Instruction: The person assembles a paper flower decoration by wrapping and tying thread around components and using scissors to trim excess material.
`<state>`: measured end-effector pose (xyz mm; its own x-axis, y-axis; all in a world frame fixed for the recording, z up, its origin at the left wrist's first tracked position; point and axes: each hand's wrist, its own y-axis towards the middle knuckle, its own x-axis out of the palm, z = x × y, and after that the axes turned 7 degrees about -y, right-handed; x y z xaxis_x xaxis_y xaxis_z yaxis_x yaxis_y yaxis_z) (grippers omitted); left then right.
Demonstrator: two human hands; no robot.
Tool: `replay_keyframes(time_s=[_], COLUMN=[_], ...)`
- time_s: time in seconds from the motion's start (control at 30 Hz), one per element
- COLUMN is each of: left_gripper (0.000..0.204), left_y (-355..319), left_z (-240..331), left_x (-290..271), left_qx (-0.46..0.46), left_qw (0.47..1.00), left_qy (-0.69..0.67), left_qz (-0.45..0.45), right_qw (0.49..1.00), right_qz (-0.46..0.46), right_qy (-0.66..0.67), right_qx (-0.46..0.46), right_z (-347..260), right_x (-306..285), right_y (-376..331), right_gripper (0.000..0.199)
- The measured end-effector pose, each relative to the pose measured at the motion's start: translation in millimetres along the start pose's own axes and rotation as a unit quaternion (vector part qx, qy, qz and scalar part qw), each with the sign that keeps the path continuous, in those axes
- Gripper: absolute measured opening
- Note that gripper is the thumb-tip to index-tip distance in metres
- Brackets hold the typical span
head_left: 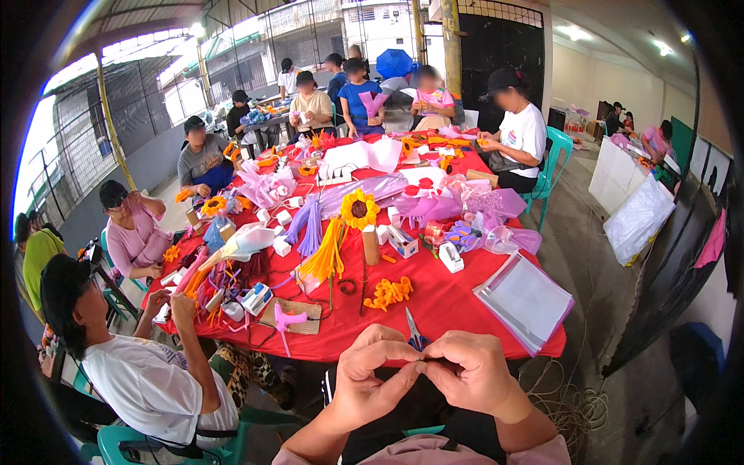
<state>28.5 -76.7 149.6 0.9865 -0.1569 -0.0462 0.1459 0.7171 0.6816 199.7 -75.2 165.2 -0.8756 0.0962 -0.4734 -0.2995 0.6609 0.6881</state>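
Observation:
Just past the near edge of the red-covered table, my left hand (370, 377) and my right hand (474, 377) meet fingertip to fingertip. Thumbs and forefingers of both are pinched together on something tiny that I cannot make out. Behind them lies a pair of scissors (415, 329) with blades pointing away from me, its handles partly hidden by my fingers. Farther in is a fuzzy orange coil of pipe cleaner (389, 294). A yellow sunflower (359, 209) with a brown centre stands beyond that, above a brown cardboard tube (371, 246).
A pink glue gun (288, 318) rests on cardboard at left, near orange (325, 254) and purple pipe cleaners (308, 226). Clear plastic sheets (527, 301) overhang the table's right side. A person in a white shirt (159, 380) sits close on my left; several others sit around the table.

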Motion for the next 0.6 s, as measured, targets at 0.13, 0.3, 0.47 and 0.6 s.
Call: replay_keyframes(time_s=[0.13, 0.3, 0.47, 0.6], left_gripper=[0.016, 0.014, 0.013, 0.015], left_y=[-4, -6, -12, -14], left_z=[-6, -16, -31, -46], left_x=[4, 10, 21, 26], left_qx=[-0.025, 0.009, -0.011, -0.024], left_qw=[0.999, 0.993, 0.983, 0.970], left_qy=[-0.007, 0.093, 0.087, 0.075], left_qz=[0.026, 0.067, 0.162, 0.231], right_qw=[0.999, 0.992, 0.980, 0.974], right_qz=[0.033, 0.069, 0.099, 0.102], right_qy=[-0.037, -0.109, -0.169, -0.199], right_qx=[0.008, 0.006, -0.018, -0.031], right_z=[4, 8, 12, 15], right_x=[10, 19, 33, 46], right_y=[-5, -6, -8, -9], right_gripper=[0.014, 0.014, 0.016, 0.016])
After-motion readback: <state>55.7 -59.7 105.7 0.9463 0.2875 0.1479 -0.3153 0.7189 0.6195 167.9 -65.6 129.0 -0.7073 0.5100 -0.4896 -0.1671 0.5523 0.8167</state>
